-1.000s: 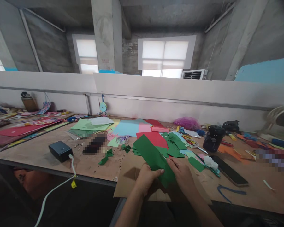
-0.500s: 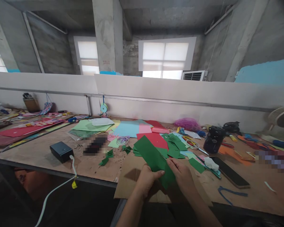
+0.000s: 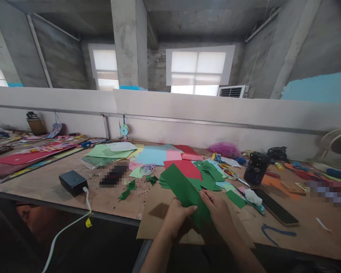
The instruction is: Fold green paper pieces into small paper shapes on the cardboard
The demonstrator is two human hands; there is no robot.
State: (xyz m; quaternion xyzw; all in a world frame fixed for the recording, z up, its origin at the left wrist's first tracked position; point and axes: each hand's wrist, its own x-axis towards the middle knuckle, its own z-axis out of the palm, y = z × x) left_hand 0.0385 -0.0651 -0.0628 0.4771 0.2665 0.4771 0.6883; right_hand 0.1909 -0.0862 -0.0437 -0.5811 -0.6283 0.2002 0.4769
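Note:
A strip of green paper (image 3: 179, 185) is held up at a slant above the cardboard sheet (image 3: 152, 222) at the table's front edge. My left hand (image 3: 177, 214) is closed on its lower left side, thumb lying across the face. On the right edge, my right hand (image 3: 214, 203) pinches the same paper between thumb and fingers. Just beyond lie a heap of cut green paper pieces (image 3: 208, 172) and a red sheet (image 3: 191, 171). Smaller green scraps (image 3: 127, 189) are scattered to the left.
On the right lie a dark phone (image 3: 275, 208), a crumpled white tissue (image 3: 253, 197) and a black cup (image 3: 255, 168). A black box (image 3: 73, 182) with a white cable (image 3: 65, 227) sits at left. Coloured sheets (image 3: 150, 154) lie at the back, near a pink mesh bundle (image 3: 224, 149).
Almost nothing differs. Both hands keep their hold on the green paper, and its lower end has shifted very slightly.

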